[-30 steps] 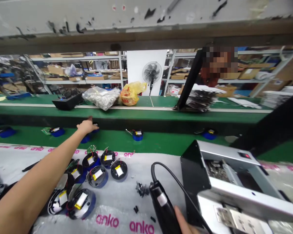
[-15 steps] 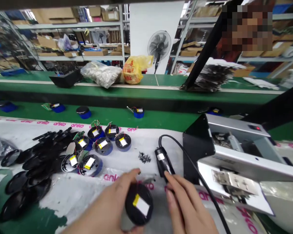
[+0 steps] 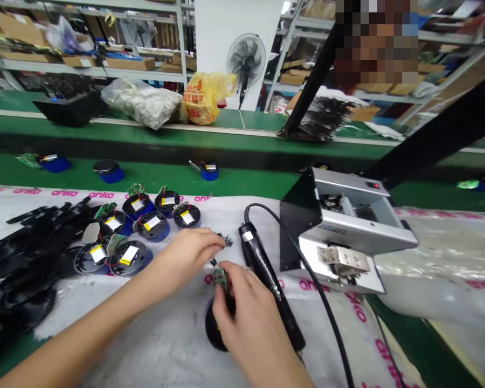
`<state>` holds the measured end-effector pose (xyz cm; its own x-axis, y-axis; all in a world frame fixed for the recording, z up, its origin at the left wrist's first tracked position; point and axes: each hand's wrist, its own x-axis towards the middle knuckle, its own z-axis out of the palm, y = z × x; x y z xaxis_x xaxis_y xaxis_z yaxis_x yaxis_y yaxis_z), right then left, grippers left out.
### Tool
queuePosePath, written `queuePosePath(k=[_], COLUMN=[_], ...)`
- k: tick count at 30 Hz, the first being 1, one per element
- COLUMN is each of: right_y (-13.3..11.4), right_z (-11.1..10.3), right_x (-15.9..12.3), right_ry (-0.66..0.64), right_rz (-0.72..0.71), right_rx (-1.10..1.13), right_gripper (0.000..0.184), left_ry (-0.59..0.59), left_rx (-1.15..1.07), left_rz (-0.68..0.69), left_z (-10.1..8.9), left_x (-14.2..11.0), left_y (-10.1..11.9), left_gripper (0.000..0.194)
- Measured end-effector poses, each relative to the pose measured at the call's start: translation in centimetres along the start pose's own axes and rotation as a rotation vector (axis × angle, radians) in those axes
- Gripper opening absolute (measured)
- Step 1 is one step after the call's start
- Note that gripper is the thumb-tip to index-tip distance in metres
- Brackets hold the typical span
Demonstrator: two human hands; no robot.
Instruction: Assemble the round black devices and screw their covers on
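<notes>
My left hand (image 3: 194,249) is at the small pile of tiny black parts (image 3: 227,240), thumb and fingers pinched together. What lies between its fingertips is too small to make out. My right hand (image 3: 253,312) pinches a small green circuit board (image 3: 220,278) over a round black housing (image 3: 213,327), which stands on the white sheet and is partly hidden by the fingers. Just right of that hand lies a black electric screwdriver (image 3: 267,269) with a cable. Several round black-and-blue housings (image 3: 153,226) with white batteries and circuit boards stand to the left.
A grey and black machine (image 3: 347,215) stands on the right, and the screwdriver's cable (image 3: 319,291) runs in front of it. Black plastic parts (image 3: 20,269) are heaped at the left. Beyond the sheet, a green strip (image 3: 153,172) carries more housings.
My left hand has let go of the round housing and moved up to the tiny parts. My right hand has left the screwdriver and now holds the circuit board. The view has shifted right.
</notes>
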<state>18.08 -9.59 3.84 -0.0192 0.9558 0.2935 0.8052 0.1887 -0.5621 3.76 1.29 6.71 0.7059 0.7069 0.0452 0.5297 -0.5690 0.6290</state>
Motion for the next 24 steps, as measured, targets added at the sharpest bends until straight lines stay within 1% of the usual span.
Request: queuePosePath(k=[2,4,6,8,9,11,14,16,18,21,24], right_y=[0.0,0.3,0.7,1.1,1.3,1.6,1.9,1.9,1.8,1.9,2.2], right_z=[-0.2,-0.4,-0.5,-0.5,-0.5,-0.5,-0.9,-1.3,-1.7,-2.2,-2.7], right_x=[-1.0,-2.1,-3.0,-3.4,-3.5,-3.6,-3.4,-3.2,-2.8,-2.0,-1.2], right_ry=[0.058,0.076,0.055,0.038,0.043,0.052,0.004,-0.006,-0.013,-0.093,-0.131], right_rz=[0.018,0.111,0.282,0.454,0.513,0.569,0.538,0.510,0.499,0.427,0.341], right_rx=[0.044,0.175,0.395,0.616,0.693,0.781,0.769,0.699,0.630,0.601,0.569], right_gripper=[0.024,0.020,0.019,0.019,0.020,0.028,0.036,0.034,0.031,0.029,0.029], left_ry=[-0.126,-0.198,-0.232,-0.247,-0.250,-0.232,-0.141,-0.070,-0.031,-0.057,-0.105], left_rx=[-0.022,-0.054,-0.094,-0.149,-0.182,-0.254,-0.378,-0.492,-0.653,-0.942,-1.182], left_rz=[0.114,0.185,0.220,0.230,0.226,0.191,0.070,-0.042,-0.154,-0.257,-0.288], left_z=[1.4,3.0,4.1,4.6,4.6,4.2,3.4,3.1,3.3,4.3,5.5], left_x=[1.8,2.9,3.3,3.5,3.5,3.3,2.7,1.8,0.7,-0.7,-1.2], left_y=[-0.3,-0.5,-0.9,-1.3,-1.4,-1.4,-1.2,-1.1,-1.0,-1.1,-1.1], left_gripper=[0.026,0.022,0.020,0.022,0.024,0.026,0.018,0.010,0.003,0.016,0.033])
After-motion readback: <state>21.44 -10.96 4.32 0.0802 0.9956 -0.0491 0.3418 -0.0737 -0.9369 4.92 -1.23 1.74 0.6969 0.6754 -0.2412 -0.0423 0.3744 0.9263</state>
